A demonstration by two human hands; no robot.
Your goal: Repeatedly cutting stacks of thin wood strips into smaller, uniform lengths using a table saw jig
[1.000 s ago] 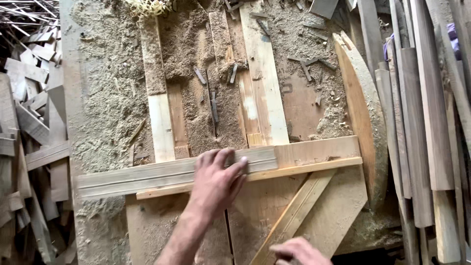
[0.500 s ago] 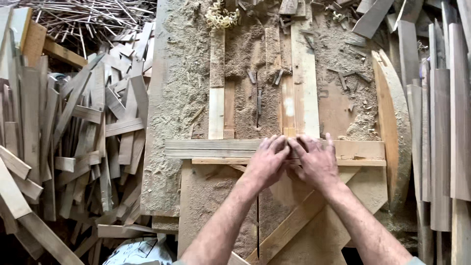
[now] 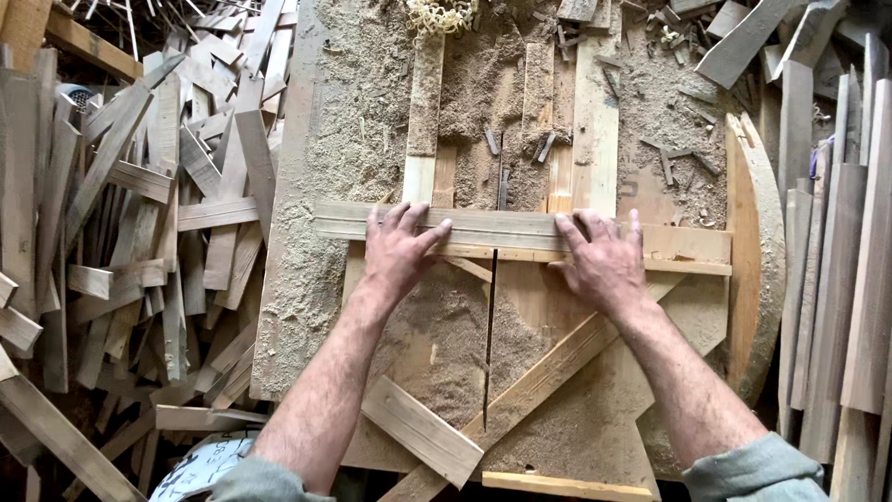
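Both hands press flat on a grey wooden slat (image 3: 492, 223) lying crosswise on the sawdust-covered table (image 3: 307, 279), just behind the saw slot (image 3: 490, 325). The left hand (image 3: 398, 249) lies left of the slot and the right hand (image 3: 602, 262) right of it. Each grip is wide, fingers spread over the slat, grasping nothing.

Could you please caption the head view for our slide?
Both hands, left and right, press a long pale wooden slat flat on a sawdust-covered wooden bench.
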